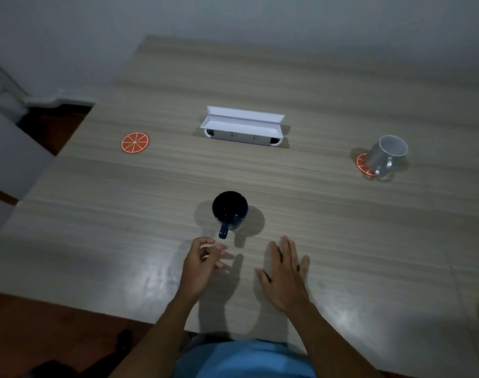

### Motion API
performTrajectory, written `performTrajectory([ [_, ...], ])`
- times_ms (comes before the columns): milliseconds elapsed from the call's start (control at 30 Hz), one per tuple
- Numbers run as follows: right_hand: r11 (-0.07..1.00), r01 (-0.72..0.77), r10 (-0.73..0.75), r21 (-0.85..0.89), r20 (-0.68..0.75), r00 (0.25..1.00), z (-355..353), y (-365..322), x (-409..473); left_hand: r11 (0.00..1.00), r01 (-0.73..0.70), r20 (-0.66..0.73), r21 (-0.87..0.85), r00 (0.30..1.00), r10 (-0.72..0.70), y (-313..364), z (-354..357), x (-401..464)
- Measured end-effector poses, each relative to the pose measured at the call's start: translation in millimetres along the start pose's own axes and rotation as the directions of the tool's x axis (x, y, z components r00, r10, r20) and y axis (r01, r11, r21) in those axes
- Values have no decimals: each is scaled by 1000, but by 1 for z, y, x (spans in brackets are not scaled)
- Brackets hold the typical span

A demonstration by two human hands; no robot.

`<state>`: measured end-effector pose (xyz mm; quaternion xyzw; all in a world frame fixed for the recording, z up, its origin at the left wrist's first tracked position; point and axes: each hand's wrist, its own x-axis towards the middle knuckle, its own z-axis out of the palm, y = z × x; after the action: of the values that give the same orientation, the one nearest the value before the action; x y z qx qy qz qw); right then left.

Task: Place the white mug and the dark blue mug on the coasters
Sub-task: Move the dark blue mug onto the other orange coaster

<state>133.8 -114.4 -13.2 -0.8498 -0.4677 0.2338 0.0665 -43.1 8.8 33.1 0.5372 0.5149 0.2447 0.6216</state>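
Hands first: your left grip [202, 261] hovers over the surface [328, 227] with the fingers loosely curled and the thumb near the fingertips, closed on nothing. Your right grip [284, 276] is spread flat, palm down, fingers splayed, likewise holding nothing; whether it touches the surface or floats just above it cannot be told.

The dark blue mug [230, 211] stands upright directly beyond your left grip, its handle [223, 232] pointing back toward you and ending just short of your left fingertips, not touching them. It sits on bare wood grain, on no coaster.

The white mug [388, 156] is far off beyond and to the right of your right grip. It rests on the right orange-slice coaster [363, 163], covering most of it so that only the coaster's left part shows, and its handle faces toward you. The wide lens makes it look tilted.

The left orange-slice coaster [135, 142] lies well beyond and to the left of your left grip, with nothing on it.

Straight ahead, past the dark blue mug and between the two coasters, a white socket box [243, 129] with its lid flipped open is set in the surface. Below your forearms a blue garment [243, 361] shows at the near edge.
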Motion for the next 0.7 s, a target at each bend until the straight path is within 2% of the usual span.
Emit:
performTrajectory([
  [133,999,10,-10,-43,2,1000,3,7,-3,992,27,28,-124,999,-24,12,4,6],
  [300,998,14,-12,-57,31,999,3,9,-2,982,72,76,-173,995,-59,19,7,13],
  [433,998,7,-3,-59,63,998,4,10,0,958,193,125,-211,978,-169,20,5,19],
  [600,998,-6,12,-66,92,996,4,9,2,950,283,269,-132,933,-240,29,11,28],
  [700,998,-8,14,-57,101,995,2,8,2,949,298,303,-105,918,-255,33,17,34],
])
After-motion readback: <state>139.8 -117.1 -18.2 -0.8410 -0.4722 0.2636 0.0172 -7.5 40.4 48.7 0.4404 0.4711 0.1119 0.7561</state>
